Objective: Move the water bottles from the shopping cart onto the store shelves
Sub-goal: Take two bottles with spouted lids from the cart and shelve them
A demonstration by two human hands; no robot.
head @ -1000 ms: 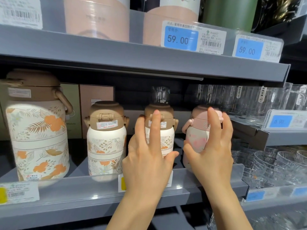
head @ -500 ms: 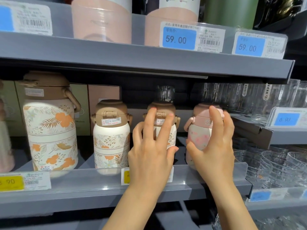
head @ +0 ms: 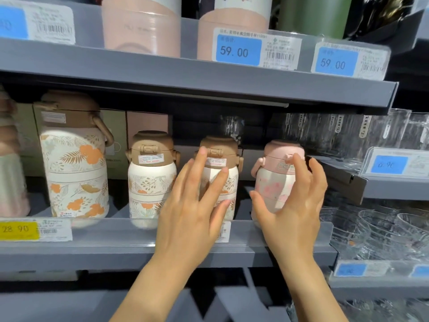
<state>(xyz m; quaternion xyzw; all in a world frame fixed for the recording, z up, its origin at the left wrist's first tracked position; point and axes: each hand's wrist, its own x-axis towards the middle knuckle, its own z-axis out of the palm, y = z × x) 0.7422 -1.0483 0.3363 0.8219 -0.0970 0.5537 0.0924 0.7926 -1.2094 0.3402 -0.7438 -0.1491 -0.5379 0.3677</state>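
On the middle grey shelf [head: 116,242] stand a small floral bottle with a brown lid [head: 222,147] and a pink bottle with a pink lid [head: 271,182]. My left hand [head: 192,210] is spread with straight fingers against the front of the brown-lidded bottle. My right hand [head: 294,205] cups the pink bottle, thumb on its left side and fingers curved over its right side and lid. Both bottles are upright. The shopping cart is out of view.
Another small floral bottle [head: 151,177] and a large floral one [head: 74,170] stand further left on the same shelf, with boxes behind. Clear glassware [head: 383,228] fills the lower shelves at right. The upper shelf [head: 185,73] carries pink tumblers [head: 141,26] and price tags.
The view has swung slightly left, showing more of the shelf's left end. My left hand has slid a little left and down across the brown-lidded bottle. My right hand stays around the pink bottle.
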